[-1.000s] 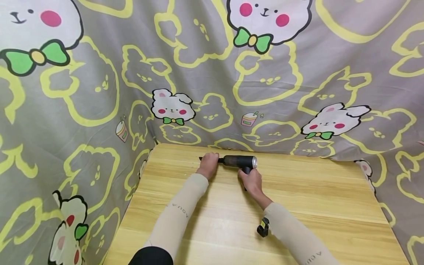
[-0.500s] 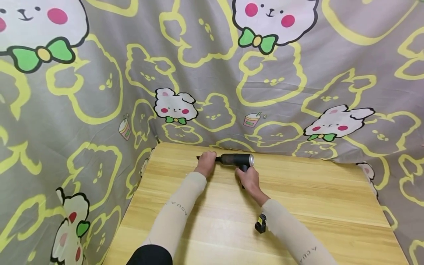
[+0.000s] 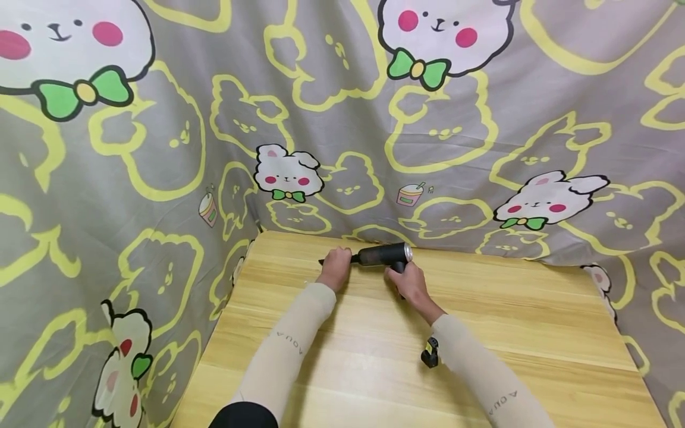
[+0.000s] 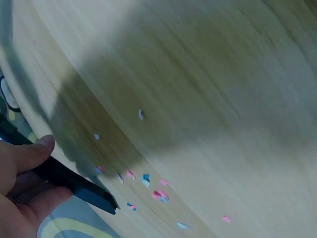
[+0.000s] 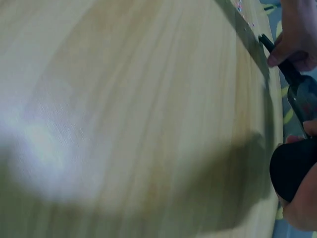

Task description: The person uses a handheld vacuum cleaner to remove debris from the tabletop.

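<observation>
Presently, you are working inside a grey printed curtain (image 3: 348, 134), which is hanging round from 9 through 12 to 3 o'clock. Within it, the wood-grain table (image 3: 364, 368) is extending toward you, its far edge running along 12 o'clock.

Near that edge, your two hands are holding a pistol-shaped device (image 3: 382, 255), apparently a handheld vacuum. Its nozzle is pointing to 9 o'clock, its silver end (image 3: 409, 252) is facing 3, and its handle (image 3: 399, 267) is dropping toward 6.

Your right hand (image 3: 412, 284) is wrapping the handle with curled fingers. Your left hand (image 3: 336, 267) is pinching the nozzle (image 4: 84, 191), thumb and fingers closing to its thickness. Whether the tip is touching the table, you cannot tell.

By judgement, you are handling a rigid, fairly light load, with most weight probably sitting in the barrel and handle. The smooth black shell may be offering little friction to a damp palm. The see-through section (image 5: 304, 96) is looking the most fragile, so you should be bearing weight at the handle and only steadying the nozzle, never levering it.

Smallest, pink, blue and pale scraps (image 4: 161, 195) are lying between 12 and 4 o'clock of the tip in the left wrist view, seemingly light and easily scattering.
</observation>
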Motion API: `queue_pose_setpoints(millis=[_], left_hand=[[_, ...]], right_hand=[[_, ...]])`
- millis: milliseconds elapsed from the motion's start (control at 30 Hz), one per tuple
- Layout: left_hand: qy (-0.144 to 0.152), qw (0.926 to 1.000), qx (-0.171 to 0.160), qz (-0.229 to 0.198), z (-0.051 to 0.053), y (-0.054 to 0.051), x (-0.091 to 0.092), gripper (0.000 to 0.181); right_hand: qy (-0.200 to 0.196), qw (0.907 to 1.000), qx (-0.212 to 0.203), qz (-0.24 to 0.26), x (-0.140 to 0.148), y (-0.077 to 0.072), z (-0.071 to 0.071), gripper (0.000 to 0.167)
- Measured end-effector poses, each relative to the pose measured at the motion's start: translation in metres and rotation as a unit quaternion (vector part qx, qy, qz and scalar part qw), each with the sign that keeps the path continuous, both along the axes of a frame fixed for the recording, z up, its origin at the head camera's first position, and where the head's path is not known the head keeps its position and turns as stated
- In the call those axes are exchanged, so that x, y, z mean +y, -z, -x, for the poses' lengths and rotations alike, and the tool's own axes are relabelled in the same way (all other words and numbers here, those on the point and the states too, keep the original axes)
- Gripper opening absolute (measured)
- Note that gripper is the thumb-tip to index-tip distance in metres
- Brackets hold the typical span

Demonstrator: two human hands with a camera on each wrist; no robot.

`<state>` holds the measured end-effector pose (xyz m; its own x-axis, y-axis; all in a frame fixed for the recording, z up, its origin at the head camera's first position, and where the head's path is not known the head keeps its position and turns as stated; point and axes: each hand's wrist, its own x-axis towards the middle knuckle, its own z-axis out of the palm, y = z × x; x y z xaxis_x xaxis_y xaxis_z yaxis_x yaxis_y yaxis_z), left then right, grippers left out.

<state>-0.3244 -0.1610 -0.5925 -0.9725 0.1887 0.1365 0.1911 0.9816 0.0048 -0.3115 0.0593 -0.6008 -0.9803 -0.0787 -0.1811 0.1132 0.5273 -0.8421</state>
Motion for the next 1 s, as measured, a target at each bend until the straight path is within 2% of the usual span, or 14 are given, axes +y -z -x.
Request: queue_pose_setpoints(millis=[200, 433, 633, 767, 867, 1000], left_hand=[[0.002, 0.9979, 0.039, 0.051, -0.009, 0.004, 0.011, 0.01], [0.01, 0.989, 0.049, 0.139, -0.017, 0.002, 0.022, 0.006], [0.014, 0.988, 0.062, 0.141, -0.021, 0.0, 0.028, 0.006], [0.011, 0.985, 0.052, 0.164, -0.022, 0.001, 0.032, 0.007], [0.01, 0.9857, 0.047, 0.161, -0.023, 0.003, 0.035, 0.007], [0.015, 0.9882, 0.062, 0.14, -0.025, 0.006, 0.041, 0.006]], right_hand=[[-0.029, 0.9995, -0.006, -0.011, 0.012, -0.004, 0.008, 0.035], [-0.041, 0.9989, -0.015, -0.016, 0.02, -0.002, 0.012, 0.035], [-0.041, 0.999, -0.002, -0.016, 0.026, -0.001, 0.012, 0.035], [-0.047, 0.9988, -0.006, -0.013, 0.031, 0.001, 0.01, 0.036], [-0.048, 0.9987, -0.013, -0.013, 0.036, 0.003, 0.008, 0.037], [-0.046, 0.9988, -0.012, -0.011, 0.042, 0.005, 0.005, 0.036]])
